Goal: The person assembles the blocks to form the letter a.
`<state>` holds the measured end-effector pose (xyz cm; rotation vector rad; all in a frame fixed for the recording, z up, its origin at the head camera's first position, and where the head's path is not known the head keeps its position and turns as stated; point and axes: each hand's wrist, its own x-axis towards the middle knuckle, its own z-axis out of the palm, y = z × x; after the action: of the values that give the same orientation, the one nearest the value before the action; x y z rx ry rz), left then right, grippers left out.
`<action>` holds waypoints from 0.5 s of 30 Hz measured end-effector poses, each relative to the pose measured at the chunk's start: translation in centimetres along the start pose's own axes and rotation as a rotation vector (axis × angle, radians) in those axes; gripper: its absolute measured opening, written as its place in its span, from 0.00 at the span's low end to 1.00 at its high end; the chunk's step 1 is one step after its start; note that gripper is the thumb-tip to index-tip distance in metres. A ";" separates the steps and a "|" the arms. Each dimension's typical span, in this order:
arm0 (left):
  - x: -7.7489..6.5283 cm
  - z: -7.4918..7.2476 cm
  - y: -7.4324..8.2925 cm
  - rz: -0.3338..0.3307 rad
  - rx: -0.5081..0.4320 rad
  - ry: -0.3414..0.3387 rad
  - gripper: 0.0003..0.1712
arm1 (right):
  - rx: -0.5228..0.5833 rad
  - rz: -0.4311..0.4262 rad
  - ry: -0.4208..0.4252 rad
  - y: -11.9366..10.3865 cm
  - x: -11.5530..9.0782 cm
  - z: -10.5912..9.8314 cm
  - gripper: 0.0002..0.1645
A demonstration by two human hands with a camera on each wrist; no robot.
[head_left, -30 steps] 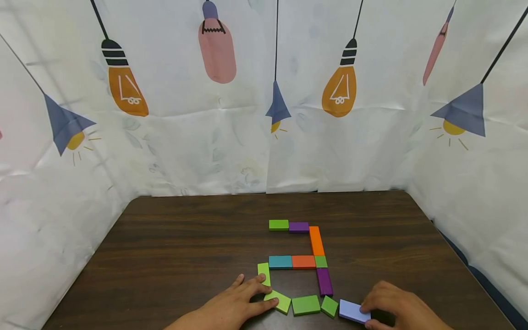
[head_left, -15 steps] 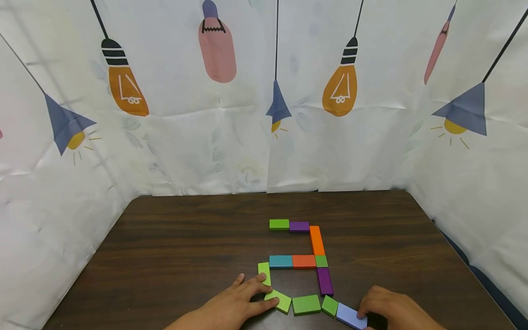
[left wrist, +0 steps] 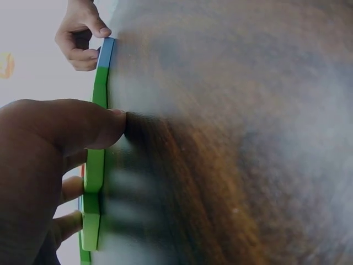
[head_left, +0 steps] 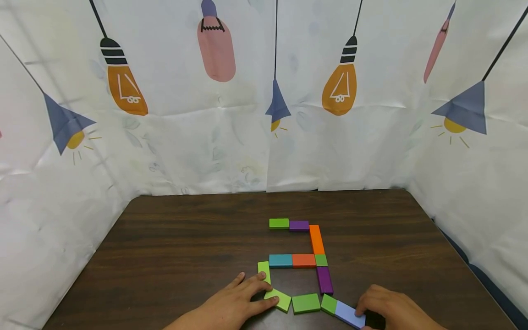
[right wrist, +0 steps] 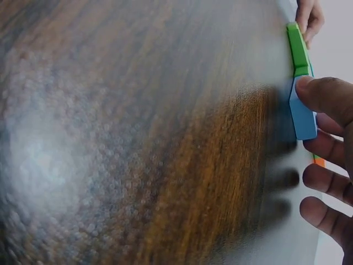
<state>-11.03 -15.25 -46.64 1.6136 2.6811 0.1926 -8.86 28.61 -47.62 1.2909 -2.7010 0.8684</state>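
In the head view my left hand [head_left: 237,300] rests its fairly straight fingers on two lime-green blocks, an upright one [head_left: 263,267] and a slanted one [head_left: 283,303] at the row's left end. My right hand [head_left: 392,307] pinches a light blue block [head_left: 347,313] at its right end, with the thumb on the near side in the right wrist view. The light blue block's left end meets a small green block [head_left: 328,304]. Between that and the slanted lime block lies a wider green block [head_left: 306,303].
Flat coloured blocks continue on the dark wooden table [head_left: 173,247]: purple [head_left: 325,280], small green [head_left: 321,260], red-orange [head_left: 303,261], teal [head_left: 280,261], orange [head_left: 316,239], purple [head_left: 299,226] and green [head_left: 278,223]. A printed cloth [head_left: 231,151] hangs behind.
My right hand has slid the light blue block left and turned it, closing the gap to the small green block, which has tilted slightly. My left hand stays put.
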 end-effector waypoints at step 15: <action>0.2 -0.4 0.1 0.058 0.161 0.054 0.43 | -0.117 0.070 0.050 -0.8 0.6 -1.0 0.15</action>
<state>-11.09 -15.09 -46.18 1.7543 2.7563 0.0205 -8.88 28.25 -46.25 1.1436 -2.7276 0.7254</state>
